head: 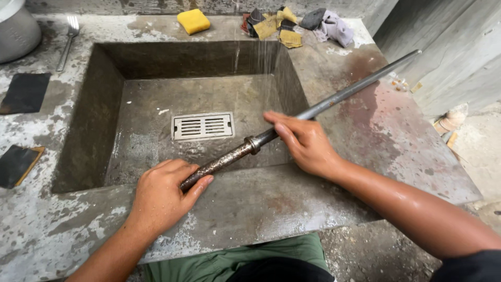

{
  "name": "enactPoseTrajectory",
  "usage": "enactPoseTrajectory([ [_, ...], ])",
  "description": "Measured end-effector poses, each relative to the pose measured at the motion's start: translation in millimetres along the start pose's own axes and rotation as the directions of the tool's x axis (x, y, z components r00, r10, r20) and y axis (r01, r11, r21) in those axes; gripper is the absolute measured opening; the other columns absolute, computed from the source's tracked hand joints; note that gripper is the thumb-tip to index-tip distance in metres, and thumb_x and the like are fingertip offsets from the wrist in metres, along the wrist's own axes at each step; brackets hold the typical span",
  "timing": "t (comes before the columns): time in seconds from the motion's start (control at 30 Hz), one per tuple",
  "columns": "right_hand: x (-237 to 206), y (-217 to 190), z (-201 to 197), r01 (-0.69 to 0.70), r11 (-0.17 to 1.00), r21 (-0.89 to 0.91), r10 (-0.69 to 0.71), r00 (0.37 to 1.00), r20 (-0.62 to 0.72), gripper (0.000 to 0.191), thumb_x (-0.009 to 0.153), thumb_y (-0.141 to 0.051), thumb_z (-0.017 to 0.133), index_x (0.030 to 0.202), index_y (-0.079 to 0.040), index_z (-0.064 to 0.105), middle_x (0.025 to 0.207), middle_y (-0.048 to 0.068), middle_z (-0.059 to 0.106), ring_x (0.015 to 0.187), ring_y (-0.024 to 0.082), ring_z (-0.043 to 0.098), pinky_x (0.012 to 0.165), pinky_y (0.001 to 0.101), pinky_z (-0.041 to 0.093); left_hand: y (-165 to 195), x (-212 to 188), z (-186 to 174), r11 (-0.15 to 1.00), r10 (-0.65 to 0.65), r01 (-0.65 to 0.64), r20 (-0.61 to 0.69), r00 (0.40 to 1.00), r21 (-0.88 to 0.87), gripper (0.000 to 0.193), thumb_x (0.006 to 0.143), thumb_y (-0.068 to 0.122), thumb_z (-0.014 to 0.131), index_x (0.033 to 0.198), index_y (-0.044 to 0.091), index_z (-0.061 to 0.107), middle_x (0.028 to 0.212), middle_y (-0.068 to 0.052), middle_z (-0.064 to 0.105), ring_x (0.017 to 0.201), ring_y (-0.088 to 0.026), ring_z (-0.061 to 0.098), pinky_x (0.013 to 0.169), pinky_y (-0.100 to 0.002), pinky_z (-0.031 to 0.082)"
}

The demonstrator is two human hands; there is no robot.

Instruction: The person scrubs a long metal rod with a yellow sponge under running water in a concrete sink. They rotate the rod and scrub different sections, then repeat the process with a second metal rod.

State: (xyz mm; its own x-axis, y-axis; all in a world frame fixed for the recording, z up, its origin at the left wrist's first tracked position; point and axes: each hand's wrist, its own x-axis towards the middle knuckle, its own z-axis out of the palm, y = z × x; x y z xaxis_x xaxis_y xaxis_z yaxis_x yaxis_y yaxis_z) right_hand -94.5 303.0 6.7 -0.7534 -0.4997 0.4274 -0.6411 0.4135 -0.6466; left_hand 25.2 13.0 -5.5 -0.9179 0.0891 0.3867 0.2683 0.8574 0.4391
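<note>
My left hand [164, 193] is closed around the near end of a long metal rod [292, 122], so that end is hidden under my fingers and palm. My right hand [305, 143] lies over the middle of the rod, fingers curled across it; whatever is beneath the palm cannot be seen. The rod slants up and to the right across the front corner of a square concrete sink [99, 130]. Its near part is rough and mottled with rust, then comes a small collar, and beyond that the shaft is smooth, grey and shiny, its far tip reaching past the counter edge. A slotted metal drain cover [202, 126] sits flat in the wet basin. At the left edge, dark sanding sheets [24, 92] and a pale round pot [15, 28] are cut off. Behind the sink lie a yellow sponge [193, 21], crumpled rags [300, 26] and a fork [68, 40].
</note>
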Motion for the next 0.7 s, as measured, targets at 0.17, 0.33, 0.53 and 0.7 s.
enactPoseTrajectory([
  [0.17,3,-13,24,0.214,0.961,-0.175,-0.204,0.976,0.073,0.031,0.1,-0.017,0.065,0.127,-0.004,0.072,0.129,0.015,0.07,0.119,0.029,0.067,0.101,0.039,0.053,0,-1,2,0.998,0.055,-0.056,-0.063,0.996,-0.019,0.036,0.08,0.036,0.08,0.091,0.002,0.079,0.081,-0.008,0.074,0.075,-0.028,0.071,0.068,-0.041,0.056],
  [0.33,-17,-18,21,0.466,0.788,-0.402,-0.437,0.883,0.168,0.04,0.094,-0.014,0.066,0.131,-0.001,0.068,0.133,0.017,0.069,0.125,0.031,0.066,0.112,0.047,0.044,-2,1,2,1.0,-0.022,0.022,0.026,0.999,-0.004,0.036,0.08,0.037,0.08,0.091,0.003,0.08,0.076,-0.006,0.074,0.072,-0.025,0.07,0.066,-0.04,0.056],
  [0.53,10,-18,28,0.415,0.838,-0.354,-0.337,0.905,0.26,0.037,0.098,-0.017,0.066,0.132,-0.002,0.067,0.134,0.016,0.068,0.126,0.029,0.064,0.117,0.0476,0.043,3,4,0,1.0,0.022,-0.021,-0.017,1.0,0.02,0.035,0.08,0.037,0.079,0.09,0.003,0.08,0.076,-0.007,0.073,0.073,-0.027,0.07,0.065,-0.04,0.056],
  [0.7,-9,-26,19,0.474,0.8,-0.368,-0.405,0.879,0.253,0.04,0.096,-0.016,0.064,0.133,0.0,0.065,0.138,0.017,0.066,0.131,0.031,0.061,0.116,0.0473,0.042,3,0,-2,1.0,-0.003,0.003,-0.029,1.0,-0.005,0.033,0.079,0.037,0.079,0.087,0.005,0.08,0.079,-0.006,0.074,0.074,-0.028,0.071,0.065,-0.041,0.055],
])
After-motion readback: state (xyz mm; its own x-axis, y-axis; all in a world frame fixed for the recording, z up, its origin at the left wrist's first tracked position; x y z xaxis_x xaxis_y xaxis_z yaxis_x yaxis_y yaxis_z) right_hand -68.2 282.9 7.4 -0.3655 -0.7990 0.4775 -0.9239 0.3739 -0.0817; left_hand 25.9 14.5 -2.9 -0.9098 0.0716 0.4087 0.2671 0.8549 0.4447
